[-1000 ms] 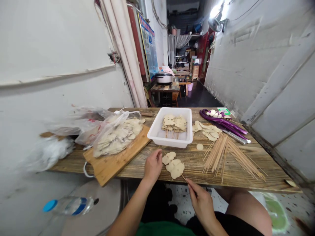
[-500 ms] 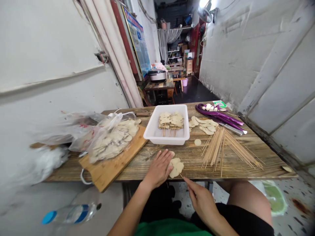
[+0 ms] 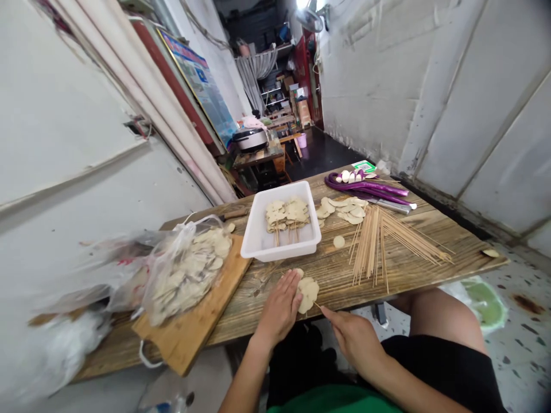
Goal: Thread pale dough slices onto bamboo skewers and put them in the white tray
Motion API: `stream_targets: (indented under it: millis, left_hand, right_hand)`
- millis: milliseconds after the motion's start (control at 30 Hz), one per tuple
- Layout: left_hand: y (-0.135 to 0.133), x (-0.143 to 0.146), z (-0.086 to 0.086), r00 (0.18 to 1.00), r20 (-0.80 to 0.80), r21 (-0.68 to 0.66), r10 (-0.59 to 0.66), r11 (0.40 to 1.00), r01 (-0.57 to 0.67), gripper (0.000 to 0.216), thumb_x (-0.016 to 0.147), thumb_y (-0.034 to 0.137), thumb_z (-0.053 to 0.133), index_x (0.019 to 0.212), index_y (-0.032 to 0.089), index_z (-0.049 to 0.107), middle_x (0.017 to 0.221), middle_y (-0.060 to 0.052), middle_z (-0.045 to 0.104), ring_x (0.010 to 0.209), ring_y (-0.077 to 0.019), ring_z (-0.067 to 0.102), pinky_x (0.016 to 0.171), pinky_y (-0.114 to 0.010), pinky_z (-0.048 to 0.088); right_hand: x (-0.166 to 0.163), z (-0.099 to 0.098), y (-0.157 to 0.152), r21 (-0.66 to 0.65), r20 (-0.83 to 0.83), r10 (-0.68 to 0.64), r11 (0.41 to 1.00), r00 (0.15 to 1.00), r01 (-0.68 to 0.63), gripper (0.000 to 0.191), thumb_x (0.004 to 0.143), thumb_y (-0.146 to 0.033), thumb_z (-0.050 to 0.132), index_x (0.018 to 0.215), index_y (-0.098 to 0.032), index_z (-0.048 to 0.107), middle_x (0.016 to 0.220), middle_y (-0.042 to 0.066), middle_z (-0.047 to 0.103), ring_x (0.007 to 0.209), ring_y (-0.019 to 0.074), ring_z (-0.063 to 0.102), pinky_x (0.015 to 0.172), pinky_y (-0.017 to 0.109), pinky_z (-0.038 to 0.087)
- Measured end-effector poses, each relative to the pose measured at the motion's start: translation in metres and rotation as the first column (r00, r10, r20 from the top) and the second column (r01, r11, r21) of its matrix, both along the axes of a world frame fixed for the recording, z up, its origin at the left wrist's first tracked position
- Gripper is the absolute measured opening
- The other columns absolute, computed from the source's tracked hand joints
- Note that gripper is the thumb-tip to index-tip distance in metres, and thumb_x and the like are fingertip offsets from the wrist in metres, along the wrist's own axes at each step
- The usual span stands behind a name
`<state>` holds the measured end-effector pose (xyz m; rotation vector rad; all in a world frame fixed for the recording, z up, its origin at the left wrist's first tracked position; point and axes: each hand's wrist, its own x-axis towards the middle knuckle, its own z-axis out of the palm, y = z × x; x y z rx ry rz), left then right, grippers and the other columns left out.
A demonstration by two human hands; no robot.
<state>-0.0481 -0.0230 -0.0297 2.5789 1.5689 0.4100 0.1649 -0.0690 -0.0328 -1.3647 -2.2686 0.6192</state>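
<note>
My left hand [image 3: 280,303] lies flat with fingers stretched out, pressing against a small cluster of thin pale slices [image 3: 309,293] at the table's front edge. They look like potato, though I cannot be sure. My right hand [image 3: 352,337] pinches a bamboo skewer [image 3: 317,305], whose far end meets the cluster's lower right side. How far it runs into the slices is hidden. Beyond my hands, a white plastic tub [image 3: 280,252] holds finished-looking skewers of slices [image 3: 287,212]. One loose slice [image 3: 339,241] rests to the right of the tub.
Bare skewers [image 3: 372,246] fan out at right, near loose slices [image 3: 350,211], a knife [image 3: 392,205] and purple eggplants [image 3: 379,188]. At left, a plastic bag of slices [image 3: 191,269] lies on a wooden cutting board [image 3: 206,321]. Another knife's handle [image 3: 236,214] is behind it.
The camera view has tilted and shifted, so the table slants. My left hand still presses the slices and my right hand still holds the skewer, with little visible movement.
</note>
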Motion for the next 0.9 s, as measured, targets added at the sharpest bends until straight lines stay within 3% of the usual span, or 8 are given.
stream_targets:
  millis: [133,267,333,533,733,800,900]
  left_hand:
    - [-0.001,-0.001,0.000,1.000,-0.019,0.065,-0.011,0.998,0.012,0.051,0.093,0.029,0.034,0.142,0.019,0.023,0.145,-0.007,0.035,0.137,-0.0175,0.021,0.111,-0.044,0.024]
    - [-0.003,-0.004,0.003,0.993,0.070,0.261,0.096,0.959,-0.111,0.050,0.091,0.020,0.036,0.141,0.017,0.025,0.146,-0.010,0.032,0.138,-0.0216,0.016,0.111,-0.052,0.017]
    - [-0.004,-0.004,0.004,0.990,0.095,0.314,0.104,0.941,-0.129,0.048,0.090,0.017,0.037,0.138,0.018,0.031,0.142,-0.011,0.039,0.137,-0.0219,0.021,0.110,-0.052,0.018]
    - [0.001,0.005,-0.001,1.000,0.020,0.290,-0.018,0.957,0.012,0.048,0.089,0.011,0.036,0.136,0.021,0.032,0.126,-0.010,0.057,0.122,-0.0193,0.047,0.109,-0.052,0.019]
    - [0.009,0.016,0.010,0.994,0.086,0.348,-0.065,0.937,0.031,0.051,0.086,0.008,0.040,0.135,0.021,0.035,0.117,-0.009,0.062,0.113,-0.0204,0.054,0.106,-0.054,0.023]
    - [0.012,0.030,0.019,0.982,0.155,0.334,-0.108,0.941,0.051,0.048,0.086,0.008,0.040,0.132,0.021,0.039,0.116,-0.009,0.062,0.111,-0.0194,0.055,0.104,-0.049,0.032]
    - [0.023,0.067,0.029,0.956,0.243,0.206,-0.166,0.972,0.116,0.041,0.088,0.010,0.037,0.126,0.021,0.048,0.120,-0.008,0.060,0.113,-0.0171,0.054,0.096,-0.037,0.045]
  right_hand:
    - [-0.001,0.004,0.001,0.000,0.014,-0.014,1.000,1.000,0.014,0.045,0.081,-0.004,0.041,0.120,-0.015,0.061,0.092,0.010,0.074,0.079,0.0201,0.070,0.069,0.026,0.052]
    - [0.001,0.005,0.001,0.004,0.066,-0.020,1.000,0.998,0.020,0.047,0.081,-0.005,0.042,0.123,-0.019,0.059,0.088,0.007,0.074,0.076,0.0201,0.070,0.065,0.026,0.050]
    - [0.002,0.004,0.001,-0.001,0.085,-0.022,1.000,0.996,0.022,0.047,0.081,-0.006,0.043,0.124,-0.020,0.058,0.085,0.007,0.074,0.073,0.0213,0.069,0.063,0.027,0.049]
    - [-0.003,0.004,0.001,-0.007,0.133,-0.016,1.000,0.991,0.017,0.043,0.081,-0.009,0.047,0.122,-0.016,0.060,0.076,0.010,0.072,0.062,0.0237,0.068,0.052,0.027,0.043]
    - [-0.002,0.006,0.001,-0.020,0.059,-0.034,0.999,0.998,0.035,0.038,0.082,-0.009,0.044,0.113,-0.021,0.062,0.077,0.005,0.073,0.063,0.0197,0.067,0.054,0.024,0.042]
    - [0.001,0.006,0.000,-0.030,0.018,-0.039,0.999,0.999,0.039,0.037,0.081,-0.007,0.043,0.110,-0.022,0.062,0.080,0.003,0.073,0.066,0.0177,0.068,0.058,0.023,0.044]
    - [0.005,0.004,-0.001,-0.046,-0.088,-0.049,0.998,0.995,0.045,0.039,0.079,-0.006,0.043,0.110,-0.021,0.062,0.089,0.003,0.073,0.075,0.0173,0.068,0.065,0.022,0.046]
